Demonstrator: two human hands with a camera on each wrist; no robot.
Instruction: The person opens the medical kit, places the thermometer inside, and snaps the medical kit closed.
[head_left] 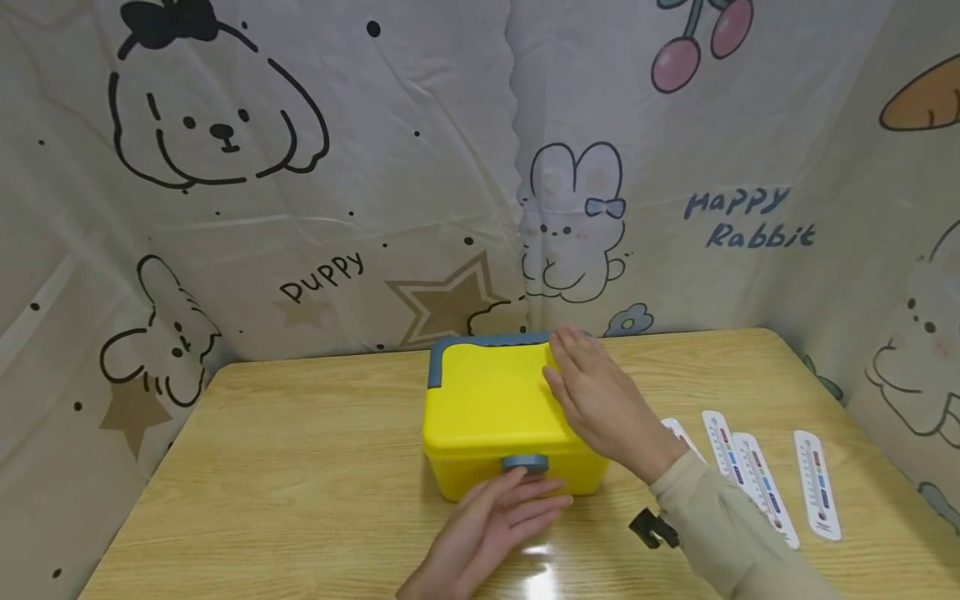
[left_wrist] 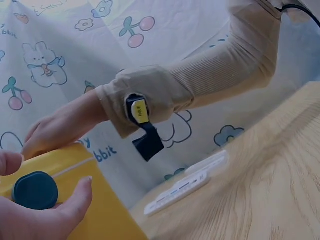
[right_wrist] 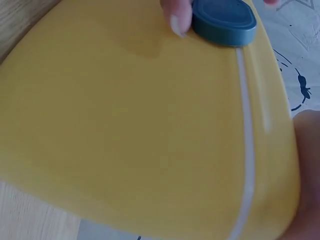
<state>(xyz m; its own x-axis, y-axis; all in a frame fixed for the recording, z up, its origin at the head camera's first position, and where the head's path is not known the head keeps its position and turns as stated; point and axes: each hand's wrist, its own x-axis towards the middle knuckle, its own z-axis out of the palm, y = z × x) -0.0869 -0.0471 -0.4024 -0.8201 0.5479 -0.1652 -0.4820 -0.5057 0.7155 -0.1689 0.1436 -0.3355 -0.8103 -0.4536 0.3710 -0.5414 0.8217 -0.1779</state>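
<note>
A yellow storage box (head_left: 491, 400) with a lid and a blue-grey handle (head_left: 480, 342) along its back edge stands on the table. My right hand (head_left: 600, 396) rests on the right part of the lid, its fingers straight and together. At the box's front, my left hand (head_left: 498, 521) is spread palm up below the blue-grey latch (head_left: 525, 463). Its thumb is at the latch's lower edge; whether it touches cannot be told. In the left wrist view, the latch (left_wrist: 35, 191) lies between thumb and fingers. A white gap line (right_wrist: 245, 125) runs beneath the lid in the right wrist view.
Several white thermometer cards (head_left: 817, 483) lie on the wooden table (head_left: 285, 483) right of the box, some partly behind my right sleeve (head_left: 720, 517). A black strap piece (head_left: 652, 529) hangs at that sleeve. A printed curtain (head_left: 420, 192) stands behind the table and at its sides.
</note>
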